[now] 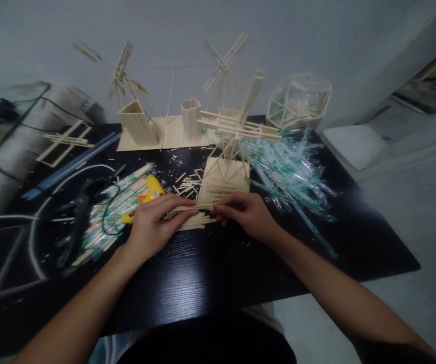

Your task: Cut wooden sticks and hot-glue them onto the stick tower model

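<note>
Between my two hands thin wooden sticks (201, 207) lie roughly level above the black table. My left hand (155, 220) pinches their left end between thumb and fingers. At the right end, the fingers of my right hand (246, 213) are closed on them; how many sticks there are I cannot tell. A pile of loose sticks (197, 221) lies just below. Right behind my hands stands a stick-built windmill model (236, 131) on a slatted base (223, 174). Beside my left hand rests a yellow glue gun (153, 189), partly hidden.
Short cut pieces (188, 184) are scattered behind. Wrapped stick bundles (107, 217) and a white cable (32, 237) lie left; clear wrappers (289, 167) heap up right. More stick models, including a tapered tower (138, 124) and a round tower (191, 121), stand along the wall.
</note>
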{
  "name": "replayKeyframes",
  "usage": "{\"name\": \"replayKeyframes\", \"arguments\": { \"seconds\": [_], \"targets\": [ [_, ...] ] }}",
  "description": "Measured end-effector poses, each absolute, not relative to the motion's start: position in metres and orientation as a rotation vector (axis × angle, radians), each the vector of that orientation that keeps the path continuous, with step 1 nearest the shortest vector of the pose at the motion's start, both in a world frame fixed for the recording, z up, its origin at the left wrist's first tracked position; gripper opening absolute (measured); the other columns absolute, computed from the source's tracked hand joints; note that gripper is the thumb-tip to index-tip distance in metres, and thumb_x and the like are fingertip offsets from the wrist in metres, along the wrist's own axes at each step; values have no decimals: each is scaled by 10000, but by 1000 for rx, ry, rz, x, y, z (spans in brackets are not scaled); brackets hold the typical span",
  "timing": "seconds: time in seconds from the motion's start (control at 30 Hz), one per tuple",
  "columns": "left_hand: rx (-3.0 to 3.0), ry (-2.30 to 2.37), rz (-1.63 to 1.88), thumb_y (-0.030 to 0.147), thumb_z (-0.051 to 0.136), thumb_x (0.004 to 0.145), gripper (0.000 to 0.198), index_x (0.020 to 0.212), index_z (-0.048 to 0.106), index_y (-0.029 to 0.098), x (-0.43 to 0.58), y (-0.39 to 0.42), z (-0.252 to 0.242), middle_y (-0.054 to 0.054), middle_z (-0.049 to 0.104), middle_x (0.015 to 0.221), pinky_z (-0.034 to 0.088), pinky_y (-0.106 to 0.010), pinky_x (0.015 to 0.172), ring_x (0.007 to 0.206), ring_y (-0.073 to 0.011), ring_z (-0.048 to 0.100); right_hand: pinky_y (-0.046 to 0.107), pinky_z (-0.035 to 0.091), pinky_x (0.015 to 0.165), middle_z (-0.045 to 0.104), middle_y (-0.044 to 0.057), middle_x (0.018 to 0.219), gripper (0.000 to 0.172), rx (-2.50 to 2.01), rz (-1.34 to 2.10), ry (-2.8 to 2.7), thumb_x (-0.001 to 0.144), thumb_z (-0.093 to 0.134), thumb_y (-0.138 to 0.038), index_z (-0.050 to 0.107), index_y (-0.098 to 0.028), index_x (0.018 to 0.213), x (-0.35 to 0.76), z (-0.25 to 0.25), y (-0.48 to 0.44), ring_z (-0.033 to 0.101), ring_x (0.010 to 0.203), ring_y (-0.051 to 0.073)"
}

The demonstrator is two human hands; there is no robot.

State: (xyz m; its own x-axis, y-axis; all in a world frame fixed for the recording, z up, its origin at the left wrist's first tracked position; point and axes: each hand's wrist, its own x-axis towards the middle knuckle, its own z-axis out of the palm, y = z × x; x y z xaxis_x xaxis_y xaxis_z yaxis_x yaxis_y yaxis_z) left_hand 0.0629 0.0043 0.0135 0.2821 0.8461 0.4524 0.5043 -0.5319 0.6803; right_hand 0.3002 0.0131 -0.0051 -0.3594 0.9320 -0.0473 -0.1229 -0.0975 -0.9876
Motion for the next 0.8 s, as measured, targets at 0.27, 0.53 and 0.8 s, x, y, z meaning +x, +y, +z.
{"name": "replayKeyframes", "arguments": {
  "seconds": [0.27,0.53,0.8],
  "targets": [
    [2191,1198,1149,263,779,880,87,961,782,232,63,4,11,-28,813,925,571,-278,735,786,-157,746,256,551,603,735,3,658,243,-982,1611,-1315,695,919,-392,800,-190,760,301,-3,13,647,575,117],
    [2228,1186,1187,283,779,882,105,957,781,209,63,5,9,-29,812,915,569,-259,728,777,-151,747,258,549,631,709,-8,629,353,-1018,1548,-1280,647,940,-437,722,-162,691,302,-4,15,648,578,120],
    [2215,1187,1184,298,781,880,113,964,785,222,63,5,8,-27,816,925,577,-269,739,772,-155,748,252,569,576,734,35,701,435,-1079,1429,-1396,862,733,-582,742,-155,778,300,-11,16,656,560,123]
  ]
}}
